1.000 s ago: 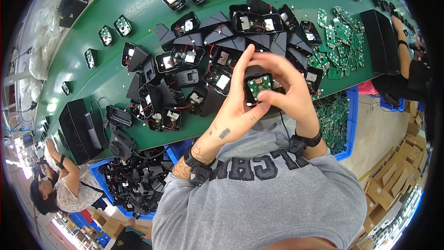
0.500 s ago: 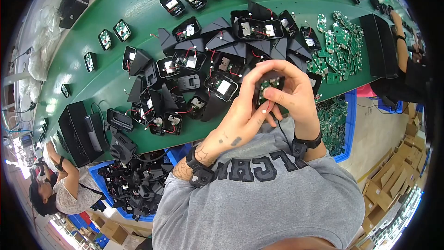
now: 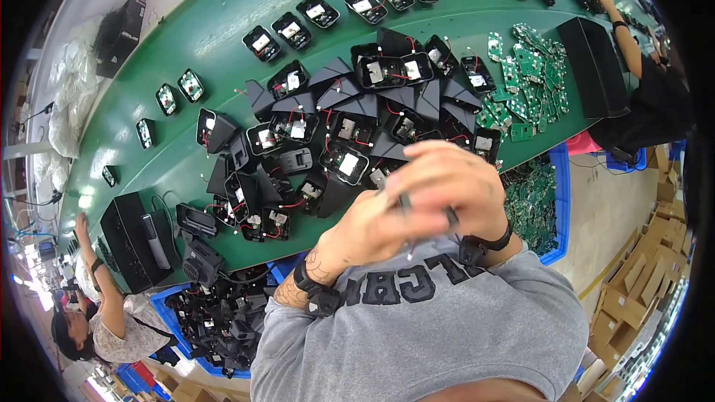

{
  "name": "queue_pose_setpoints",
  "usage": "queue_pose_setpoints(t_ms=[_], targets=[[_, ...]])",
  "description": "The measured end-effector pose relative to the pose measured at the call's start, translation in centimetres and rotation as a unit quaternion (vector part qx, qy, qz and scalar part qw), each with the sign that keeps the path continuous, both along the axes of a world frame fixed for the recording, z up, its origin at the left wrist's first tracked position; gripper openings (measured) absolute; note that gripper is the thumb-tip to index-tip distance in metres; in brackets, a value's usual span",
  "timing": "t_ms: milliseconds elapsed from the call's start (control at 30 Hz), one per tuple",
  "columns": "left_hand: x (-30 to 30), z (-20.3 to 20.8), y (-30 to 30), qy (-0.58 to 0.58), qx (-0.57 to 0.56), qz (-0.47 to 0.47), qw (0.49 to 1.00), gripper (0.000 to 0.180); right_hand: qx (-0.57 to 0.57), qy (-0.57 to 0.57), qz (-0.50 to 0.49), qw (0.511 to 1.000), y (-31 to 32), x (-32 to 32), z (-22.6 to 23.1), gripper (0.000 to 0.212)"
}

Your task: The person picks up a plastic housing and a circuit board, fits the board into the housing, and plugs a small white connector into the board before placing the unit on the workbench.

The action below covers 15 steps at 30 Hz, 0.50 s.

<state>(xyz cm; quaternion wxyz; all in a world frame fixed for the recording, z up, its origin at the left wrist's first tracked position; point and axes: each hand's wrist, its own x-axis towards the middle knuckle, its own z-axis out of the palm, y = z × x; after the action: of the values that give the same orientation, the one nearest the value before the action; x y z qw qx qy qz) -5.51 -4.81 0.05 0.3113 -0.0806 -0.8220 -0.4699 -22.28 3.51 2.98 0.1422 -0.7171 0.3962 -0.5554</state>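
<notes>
Close to my chest, over the table's near edge, my left hand (image 3: pixel 369 232) and my right hand (image 3: pixel 465 186) are closed together round a black plastic casing (image 3: pixel 451 217). Motion smears the fingers, and only dark bits of the casing show between them. A small white connector (image 3: pixel 410 256) hangs below the hands. Just beyond them lies a pile of black casings (image 3: pixel 346 164) with white labels and red wires. To the right of that pile is a heap of green circuit boards (image 3: pixel 532 78).
On the green table (image 3: pixel 201 193), several open casings (image 3: pixel 316 11) stand along the far side. Black boxes (image 3: pixel 592 67) sit at both ends. Blue bins (image 3: pixel 562 208) stand below the near edge, left and right. A co-worker (image 3: pixel 123 327) is at left; another's arm (image 3: pixel 622 37) reaches in at right.
My hands have turned the casing over and lowered it slightly toward my chest; the green board inside it no longer shows. The whole view has shifted a little.
</notes>
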Motion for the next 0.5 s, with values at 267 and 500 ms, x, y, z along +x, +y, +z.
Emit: queue_pose_setpoints(t_ms=[267,500], targets=[[-2.6,-0.2,2.7,-0.055,0.296,0.234,0.924,0.07,-0.014,0.106,-0.239,0.965,0.8,-0.2,-1.7,0.037],[-2.9,2.2,2.4,-0.069,0.421,0.251,0.869,0.082,0.009,0.138,-0.183,0.973,1.0,-0.1,-1.0,0.029]])
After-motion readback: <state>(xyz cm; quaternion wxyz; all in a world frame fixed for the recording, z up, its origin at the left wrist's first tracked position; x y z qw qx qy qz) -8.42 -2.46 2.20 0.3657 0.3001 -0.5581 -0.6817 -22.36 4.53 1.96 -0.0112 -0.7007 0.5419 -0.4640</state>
